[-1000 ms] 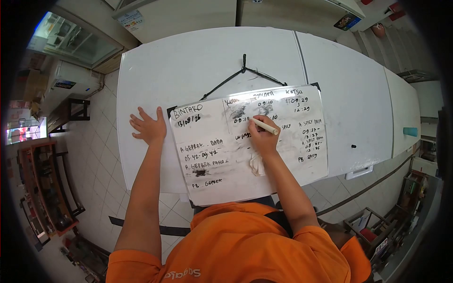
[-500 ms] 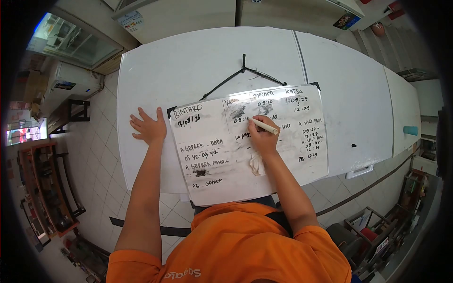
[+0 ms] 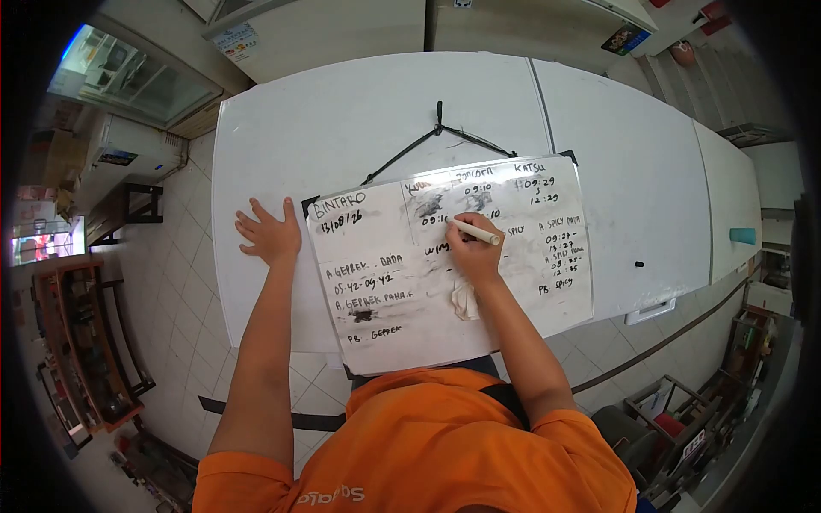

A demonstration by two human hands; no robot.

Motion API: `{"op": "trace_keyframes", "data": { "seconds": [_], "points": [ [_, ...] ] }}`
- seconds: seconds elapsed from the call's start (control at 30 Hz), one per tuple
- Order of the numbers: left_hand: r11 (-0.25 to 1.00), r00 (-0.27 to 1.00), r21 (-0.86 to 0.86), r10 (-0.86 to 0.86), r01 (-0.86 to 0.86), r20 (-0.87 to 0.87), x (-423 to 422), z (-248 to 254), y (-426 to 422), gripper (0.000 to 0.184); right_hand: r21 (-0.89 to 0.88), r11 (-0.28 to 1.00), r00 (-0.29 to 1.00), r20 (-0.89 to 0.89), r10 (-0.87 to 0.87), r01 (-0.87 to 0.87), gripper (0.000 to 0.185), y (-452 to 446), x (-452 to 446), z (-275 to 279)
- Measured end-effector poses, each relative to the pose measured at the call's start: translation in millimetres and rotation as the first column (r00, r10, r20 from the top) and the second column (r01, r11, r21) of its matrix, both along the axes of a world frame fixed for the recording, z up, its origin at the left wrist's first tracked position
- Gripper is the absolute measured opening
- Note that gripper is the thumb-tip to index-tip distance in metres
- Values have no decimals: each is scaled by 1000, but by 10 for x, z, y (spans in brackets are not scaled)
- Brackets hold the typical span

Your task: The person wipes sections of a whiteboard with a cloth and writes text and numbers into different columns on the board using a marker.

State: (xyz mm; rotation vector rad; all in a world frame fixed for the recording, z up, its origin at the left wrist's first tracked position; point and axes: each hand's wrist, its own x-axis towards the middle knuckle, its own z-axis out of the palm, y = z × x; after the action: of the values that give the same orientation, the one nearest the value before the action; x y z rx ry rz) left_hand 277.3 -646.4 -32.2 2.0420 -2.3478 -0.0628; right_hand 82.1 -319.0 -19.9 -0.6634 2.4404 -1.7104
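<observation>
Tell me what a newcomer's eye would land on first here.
Probably the bright orange shirt at the bottom of the view. Then the written-on whiteboard in the middle, on a white table, where the right hand holds a pale marker. The left hand lies spread beside the whiteboard's left edge.

The whiteboard (image 3: 410,344) lies face up and slightly askew at the frame's centre, bearing dark handwritten words and times and smudged patches; its black cord (image 3: 439,130) is knotted above the top edge. A cream marker (image 3: 479,232) slants over its upper middle, blunt end rightward.
</observation>
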Motion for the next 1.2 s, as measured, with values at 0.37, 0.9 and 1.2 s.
{"op": "trace_keyframes", "data": {
  "seconds": [0.37,0.9,1.2],
  "points": [
    [1000,1000,-17,-6,5,-11,14,-39,-13,92,-31,999,1000,25,8,-7,14,13,-23,-50],
    [1000,1000,-24,-9,9,-7,4,-56,-16,91,-12,995,989,-111,93,-95,12,37,152,87],
    [1000,1000,-29,-6,6,-12,19,-40,-14,91,-26,995,987,-130,91,-95,13,-1,156,47]
  ]
}}
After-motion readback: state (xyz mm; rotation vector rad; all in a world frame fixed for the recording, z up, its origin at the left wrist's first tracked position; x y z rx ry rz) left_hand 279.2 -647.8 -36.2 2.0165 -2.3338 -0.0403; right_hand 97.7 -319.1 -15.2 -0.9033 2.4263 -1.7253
